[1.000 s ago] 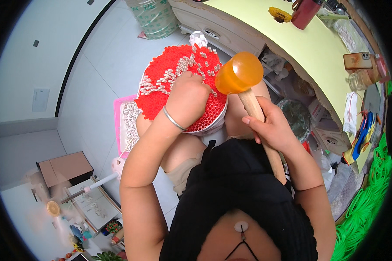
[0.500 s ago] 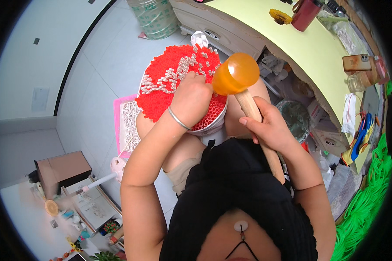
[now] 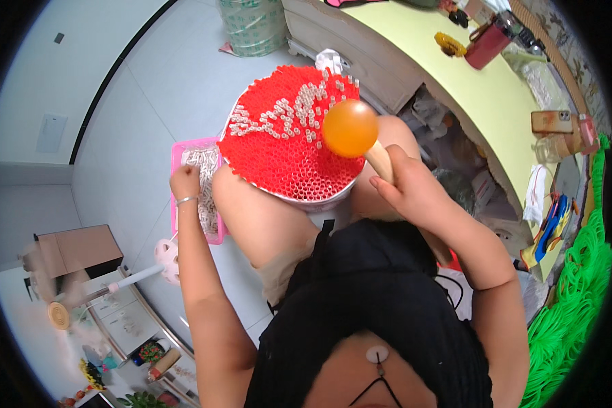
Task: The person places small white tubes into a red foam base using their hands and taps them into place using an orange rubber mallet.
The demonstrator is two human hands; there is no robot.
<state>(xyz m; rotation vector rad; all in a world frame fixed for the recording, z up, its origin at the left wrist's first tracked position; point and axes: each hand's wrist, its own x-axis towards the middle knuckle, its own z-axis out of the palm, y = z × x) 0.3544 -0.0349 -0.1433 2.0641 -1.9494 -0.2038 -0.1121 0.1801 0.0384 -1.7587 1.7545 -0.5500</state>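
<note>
My right hand is wrapped round the wooden handle of a mallet. The mallet's amber-orange head hangs over the right side of a round bundle of red tubes. The bundle is packed in a white bucket between my knees. Several short white pegs stick up from the tubes in its far half; nearer me the open tube ends show. To the left, my left hand is at a pink basket of small white pegs. Its fingers are curled closed; what they hold is hidden.
A pale yellow-green counter curves along the right, bearing a dark red bottle, a phone and a glass jar. Green cord is heaped at the far right. A clear-wrapped roll stands on the floor ahead.
My left hand has left the red tubes and moved left to the pink basket. The mallet head has shifted slightly left and down, still in my right hand.
</note>
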